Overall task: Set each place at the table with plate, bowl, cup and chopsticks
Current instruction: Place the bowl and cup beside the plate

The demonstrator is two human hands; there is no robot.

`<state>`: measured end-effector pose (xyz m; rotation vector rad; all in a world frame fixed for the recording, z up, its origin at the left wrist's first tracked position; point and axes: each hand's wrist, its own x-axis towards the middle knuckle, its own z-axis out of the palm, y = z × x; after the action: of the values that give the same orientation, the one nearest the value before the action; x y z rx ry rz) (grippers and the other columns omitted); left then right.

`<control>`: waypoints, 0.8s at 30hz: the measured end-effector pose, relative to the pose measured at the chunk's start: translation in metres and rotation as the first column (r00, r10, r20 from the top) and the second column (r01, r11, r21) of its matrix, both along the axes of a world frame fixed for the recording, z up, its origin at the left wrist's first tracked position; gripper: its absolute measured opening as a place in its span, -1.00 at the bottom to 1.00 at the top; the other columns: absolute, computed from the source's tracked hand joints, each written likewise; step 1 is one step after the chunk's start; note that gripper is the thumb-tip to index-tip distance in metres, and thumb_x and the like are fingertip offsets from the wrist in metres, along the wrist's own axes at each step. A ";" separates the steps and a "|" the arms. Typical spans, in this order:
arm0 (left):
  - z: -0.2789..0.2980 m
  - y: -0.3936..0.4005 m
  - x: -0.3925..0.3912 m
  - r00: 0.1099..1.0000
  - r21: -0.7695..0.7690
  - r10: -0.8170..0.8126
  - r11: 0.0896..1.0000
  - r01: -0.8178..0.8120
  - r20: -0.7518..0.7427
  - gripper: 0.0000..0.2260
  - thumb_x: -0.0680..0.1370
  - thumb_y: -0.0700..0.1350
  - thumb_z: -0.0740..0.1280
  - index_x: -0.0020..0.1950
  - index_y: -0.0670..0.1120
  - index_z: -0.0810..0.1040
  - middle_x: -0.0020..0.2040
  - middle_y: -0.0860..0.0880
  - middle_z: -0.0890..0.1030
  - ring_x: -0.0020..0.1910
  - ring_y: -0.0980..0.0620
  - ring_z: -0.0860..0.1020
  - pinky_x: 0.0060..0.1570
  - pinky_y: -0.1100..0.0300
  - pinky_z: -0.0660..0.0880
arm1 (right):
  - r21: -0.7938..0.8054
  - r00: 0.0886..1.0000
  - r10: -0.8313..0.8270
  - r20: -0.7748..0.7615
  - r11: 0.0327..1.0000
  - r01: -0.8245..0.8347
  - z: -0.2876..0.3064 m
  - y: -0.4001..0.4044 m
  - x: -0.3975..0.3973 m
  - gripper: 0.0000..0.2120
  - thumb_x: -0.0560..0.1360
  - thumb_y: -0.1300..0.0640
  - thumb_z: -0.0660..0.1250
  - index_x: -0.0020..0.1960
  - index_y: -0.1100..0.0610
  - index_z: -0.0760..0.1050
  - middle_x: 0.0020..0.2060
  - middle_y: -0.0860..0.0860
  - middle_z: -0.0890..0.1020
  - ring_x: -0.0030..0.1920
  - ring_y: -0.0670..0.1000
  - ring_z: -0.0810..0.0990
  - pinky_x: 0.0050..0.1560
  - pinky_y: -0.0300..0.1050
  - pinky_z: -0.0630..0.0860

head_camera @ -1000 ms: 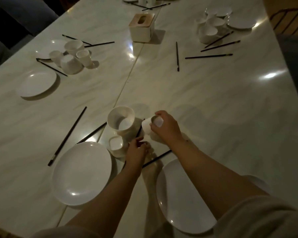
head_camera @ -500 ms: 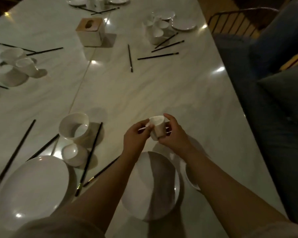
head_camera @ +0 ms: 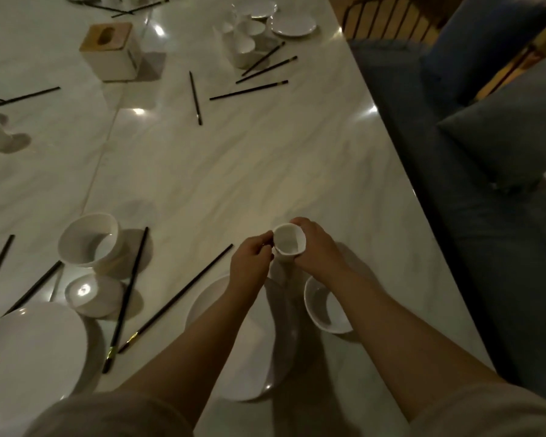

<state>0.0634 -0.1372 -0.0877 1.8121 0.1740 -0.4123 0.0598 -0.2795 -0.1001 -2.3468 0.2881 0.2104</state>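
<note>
**Both hands on the cup**

At lower centre of the frame, the right hand (head_camera: 316,250) curls round a small white ceramic cup (head_camera: 289,243), mouth up, while the left hand (head_camera: 249,264) pinches its rim, above a round white plate (head_camera: 252,367) and a shallow white bowl (head_camera: 327,313).

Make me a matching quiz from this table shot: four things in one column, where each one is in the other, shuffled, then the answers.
Things:
1. small cup
2. tissue box
3. plate
4. small bowl

Places:
A. under the left forearm
B. far side of the table, wooden top
C. in both hands' grip
D. beside the right wrist

Pairs: 1-C, 2-B, 3-A, 4-D
</note>
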 end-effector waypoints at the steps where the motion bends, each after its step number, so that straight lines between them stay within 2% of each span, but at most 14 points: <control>1: 0.000 -0.001 0.000 1.000 0.013 -0.002 1.000 0.001 0.007 -0.58 0.39 -0.06 0.18 0.20 0.01 0.62 0.12 -0.02 0.64 0.07 0.00 0.60 0.19 -0.09 0.52 | -0.006 1.000 -0.004 -0.005 1.000 0.004 0.000 0.000 0.001 -0.42 0.37 0.19 0.44 0.33 0.05 0.32 0.24 0.08 0.46 0.20 0.10 0.48 0.05 -0.21 0.34; 4: 0.002 -0.002 -0.001 1.000 0.051 -0.015 0.999 0.014 0.008 -0.58 0.41 -0.07 0.19 0.22 0.01 0.60 0.09 0.01 0.62 0.12 -0.02 0.58 0.20 -0.10 0.51 | -0.013 1.000 -0.011 -0.020 1.000 0.011 -0.001 0.001 0.001 -0.36 0.38 0.15 0.45 0.39 0.04 0.27 0.29 0.09 0.44 0.25 0.11 0.47 0.09 -0.18 0.38; 8: 0.001 -0.005 -0.009 0.999 0.056 0.045 0.997 -0.044 -0.013 -0.63 0.55 -0.21 0.24 0.36 -0.05 0.47 0.22 -0.04 0.56 0.16 -0.02 0.56 0.20 0.00 0.52 | 0.017 0.988 -0.122 -0.094 0.992 0.124 0.006 0.001 -0.009 -0.17 0.39 -0.02 0.47 0.51 -0.02 0.08 0.35 0.08 0.44 0.30 0.14 0.46 0.25 0.04 0.45; 9: 0.002 -0.005 -0.015 0.997 0.061 0.070 0.996 -0.070 -0.009 -0.65 0.55 -0.21 0.25 0.34 -0.05 0.47 0.21 -0.04 0.56 0.12 -0.01 0.56 0.15 0.05 0.53 | 0.008 0.983 -0.156 -0.097 0.987 0.157 0.009 0.000 -0.016 -0.22 0.40 -0.03 0.45 0.50 -0.02 0.12 0.34 0.08 0.45 0.29 0.14 0.46 0.25 0.07 0.46; 11: 0.004 -0.008 -0.034 0.998 0.075 0.066 0.995 -0.066 0.002 -0.74 0.55 -0.17 0.28 0.24 -0.04 0.51 0.14 -0.03 0.59 0.05 0.02 0.59 0.06 0.12 0.55 | -0.099 0.983 -0.171 -0.072 0.982 0.163 0.012 -0.007 -0.033 -0.45 0.48 0.04 0.36 0.42 0.02 0.27 0.29 0.08 0.47 0.26 0.13 0.47 0.24 0.09 0.46; 13: 0.005 -0.010 -0.058 1.000 0.090 0.011 0.996 -0.013 0.018 -0.78 0.56 -0.15 0.30 0.19 -0.02 0.55 0.11 0.00 0.61 0.04 0.05 0.59 0.11 0.09 0.56 | -0.202 0.985 -0.167 -0.041 0.967 0.156 0.013 -0.015 -0.050 -0.67 0.53 0.10 0.27 0.29 0.02 0.40 0.20 0.07 0.53 0.18 0.13 0.49 0.19 0.09 0.48; 15: 0.004 -0.013 -0.080 0.998 0.106 -0.045 0.993 0.041 0.033 -0.77 0.57 -0.14 0.29 0.21 -0.01 0.56 0.12 0.04 0.61 0.07 0.10 0.58 0.16 0.12 0.53 | -0.193 0.981 -0.188 -0.056 0.966 0.174 0.012 -0.021 -0.065 -0.78 0.55 0.13 0.20 0.16 -0.02 0.48 0.12 0.03 0.56 0.11 0.11 0.50 0.13 0.09 0.51; 17: 0.004 -0.017 -0.095 0.997 0.116 -0.076 0.991 0.073 0.020 -0.75 0.57 -0.12 0.30 0.25 -0.01 0.55 0.13 0.06 0.61 0.08 0.13 0.57 0.16 0.16 0.52 | -0.155 0.979 -0.190 -0.074 0.972 0.177 0.011 -0.024 -0.077 -0.78 0.57 0.14 0.14 0.09 -0.04 0.51 0.07 0.02 0.57 0.07 0.11 0.53 0.07 0.10 0.54; 20: 0.004 -0.023 -0.109 0.997 0.099 -0.073 0.993 0.071 0.013 -0.76 0.56 -0.12 0.33 0.23 -0.03 0.57 0.13 0.05 0.62 0.05 0.15 0.58 0.11 0.18 0.56 | -0.127 0.983 -0.172 -0.060 0.978 0.163 0.009 -0.026 -0.090 -0.75 0.57 0.17 0.11 0.10 -0.01 0.52 0.07 0.05 0.57 0.05 0.12 0.54 0.04 0.04 0.54; 24: -0.001 -0.022 -0.117 1.000 0.106 -0.020 0.994 0.019 0.008 -0.78 0.55 -0.10 0.35 0.18 0.00 0.59 0.10 0.03 0.64 0.02 0.09 0.61 0.11 0.06 0.58 | -0.061 0.985 -0.164 -0.044 0.985 0.161 0.006 -0.026 -0.103 -0.73 0.57 0.18 0.12 0.12 -0.01 0.54 0.08 0.04 0.59 0.06 0.09 0.55 -0.01 -0.08 0.50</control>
<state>-0.0539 -0.1589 -0.0886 1.9211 0.1747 -0.4157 -0.0431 -0.3050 -0.0941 -2.3625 0.5139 0.1830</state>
